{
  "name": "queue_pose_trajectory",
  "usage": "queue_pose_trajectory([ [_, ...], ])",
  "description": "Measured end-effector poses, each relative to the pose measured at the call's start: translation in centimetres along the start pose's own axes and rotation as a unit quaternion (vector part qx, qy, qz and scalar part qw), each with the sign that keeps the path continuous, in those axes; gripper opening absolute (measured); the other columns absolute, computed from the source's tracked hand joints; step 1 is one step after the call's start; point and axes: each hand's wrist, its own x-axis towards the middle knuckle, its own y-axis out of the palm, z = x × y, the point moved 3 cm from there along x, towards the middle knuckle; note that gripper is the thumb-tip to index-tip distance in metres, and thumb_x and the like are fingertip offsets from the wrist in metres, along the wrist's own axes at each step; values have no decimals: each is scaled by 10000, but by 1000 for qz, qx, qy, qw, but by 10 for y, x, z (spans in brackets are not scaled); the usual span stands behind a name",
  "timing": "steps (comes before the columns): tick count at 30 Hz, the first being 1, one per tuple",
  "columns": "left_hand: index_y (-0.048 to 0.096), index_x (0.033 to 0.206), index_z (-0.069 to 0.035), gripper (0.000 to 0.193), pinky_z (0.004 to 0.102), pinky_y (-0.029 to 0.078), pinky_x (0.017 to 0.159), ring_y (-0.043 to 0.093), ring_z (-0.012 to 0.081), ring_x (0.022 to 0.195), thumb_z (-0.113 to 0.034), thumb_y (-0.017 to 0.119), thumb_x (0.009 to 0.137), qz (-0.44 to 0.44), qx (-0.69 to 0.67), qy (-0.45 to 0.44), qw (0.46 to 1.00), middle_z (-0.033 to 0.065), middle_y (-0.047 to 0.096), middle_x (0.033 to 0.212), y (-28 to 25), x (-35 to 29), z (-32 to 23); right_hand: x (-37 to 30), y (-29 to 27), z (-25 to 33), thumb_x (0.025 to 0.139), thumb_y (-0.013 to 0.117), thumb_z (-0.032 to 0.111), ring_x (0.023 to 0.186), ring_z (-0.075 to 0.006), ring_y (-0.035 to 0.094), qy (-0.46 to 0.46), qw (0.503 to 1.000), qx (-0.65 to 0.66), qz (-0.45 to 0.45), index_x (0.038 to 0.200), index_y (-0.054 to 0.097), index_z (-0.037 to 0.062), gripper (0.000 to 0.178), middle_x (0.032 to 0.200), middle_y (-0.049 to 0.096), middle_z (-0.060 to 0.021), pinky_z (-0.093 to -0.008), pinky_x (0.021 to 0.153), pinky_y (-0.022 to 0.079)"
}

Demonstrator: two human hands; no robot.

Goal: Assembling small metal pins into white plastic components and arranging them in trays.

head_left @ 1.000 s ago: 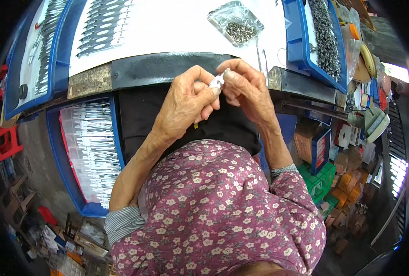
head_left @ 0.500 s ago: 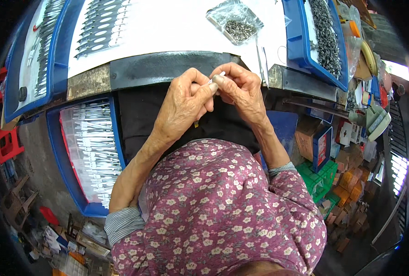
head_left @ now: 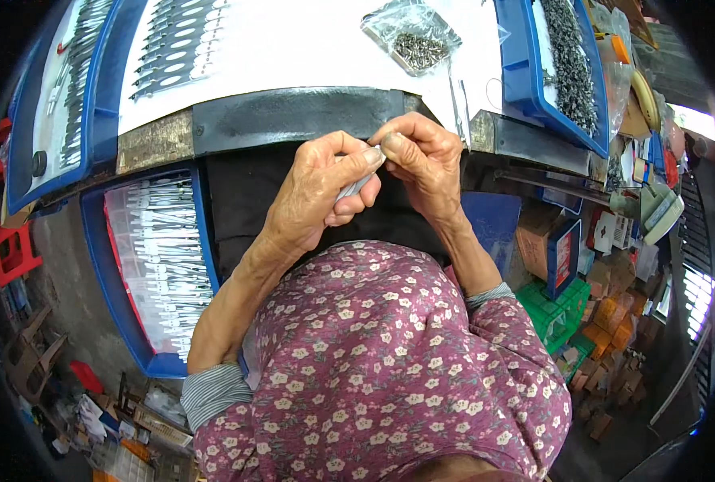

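Note:
My left hand (head_left: 316, 186) is closed in front of the table edge, thumb and forefinger pinched together. A light grey piece (head_left: 348, 190) shows between its curled fingers; the rest is hidden. Against those fingertips my right hand (head_left: 424, 165) is closed in a pinch too. Whatever lies between its thumb and forefinger is too small and covered to make out. Beyond the hands, a clear plastic bag (head_left: 419, 50) of small metal parts lies on the white table top (head_left: 301, 48). Tweezers (head_left: 459, 108) rest at the table's edge, right of the bag.
Several slim dark and silver pieces (head_left: 182, 40) lie in a row at far left. Blue trays flank the work area: one of slim parts (head_left: 92, 88), one of small dark parts (head_left: 526, 72). Lower left stands a blue crate (head_left: 92, 241) of slim silver pieces. A green crate (head_left: 562, 317) is lower right.
Both hands have shifted slightly toward me. My left hand has turned so the grey piece shows in its fingers. The white tip that stuck out above the right thumb is now out of sight.

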Motion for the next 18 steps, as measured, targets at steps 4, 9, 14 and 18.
queue_pose_trajectory([
  [4,479,859,-3,206,146,220,330,346,11,412,-193,559,856,19,-15,-21,999,47,518,601,-2,-2,1,3,-3,2,847,593,122,479,-22,360,14,999,22,39,847,591,-35,157,608,503,7,-162,417,244],
  [9,482,837,-13,197,145,218,325,327,6,403,-196,553,858,20,-24,-22,999,36,512,593,-2,-1,0,3,2,1,847,593,121,460,-21,339,26,997,48,49,833,584,-39,161,620,515,-2,-170,404,229],
  [14,477,815,-25,177,146,224,319,325,7,398,-185,528,869,49,-47,-36,997,32,509,589,-5,-1,1,3,0,0,847,594,123,459,-22,342,43,994,77,65,819,582,-38,165,647,541,-19,-173,399,234],
  [18,473,808,-29,167,146,227,318,328,10,395,-176,524,868,55,-53,-24,997,35,512,590,-5,0,2,3,3,2,844,598,126,473,-24,358,39,993,85,71,823,589,-40,168,651,544,-19,-172,409,250],
])
